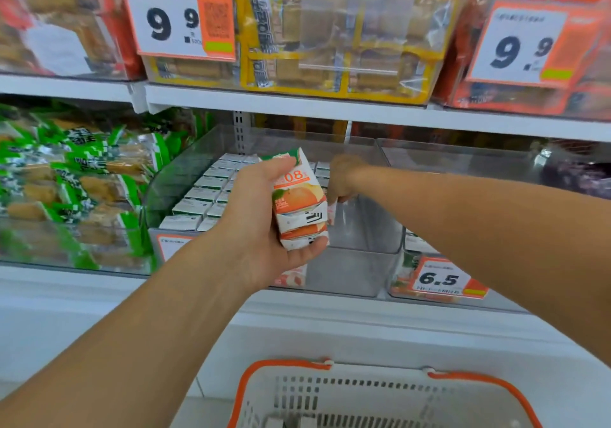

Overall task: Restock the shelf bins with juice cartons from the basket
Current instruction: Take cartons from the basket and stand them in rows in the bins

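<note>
Two hands are up at the middle shelf. Left hand (261, 225) grips a stack of juice cartons (299, 201), thumb across the top, fingers curled under the bottom; looks like two or three cartons, exact count unclear. Stack sits in front of the clear bin (363, 229), above its near edge, tilted slightly.

Right hand (344, 179) reaches into the same bin, fingers curled down and pinching the top of a single carton (331, 211), which is mostly hidden behind the held stack.

Bin contents: left half is packed with rows of upright cartons (211, 192), white tops showing, running from the near wall to the far wall. Right half of the bin shows bare clear floor and walls. One more carton face (291, 277) is visible through the near wall, low down.

Neighbouring bin on the right (463, 159): clear, with a 6.5 price tag (443, 278) on its front; contents too blurred to call.

Left bin (66, 189) holds green-wrapped snack packs. Upper shelf carries yellow and red packs with 9.9 tags (178, 17).

Basket (380, 398), white with orange rim, sits near the bottom edge of view; inside is mostly out of frame, contents unclear.
</note>
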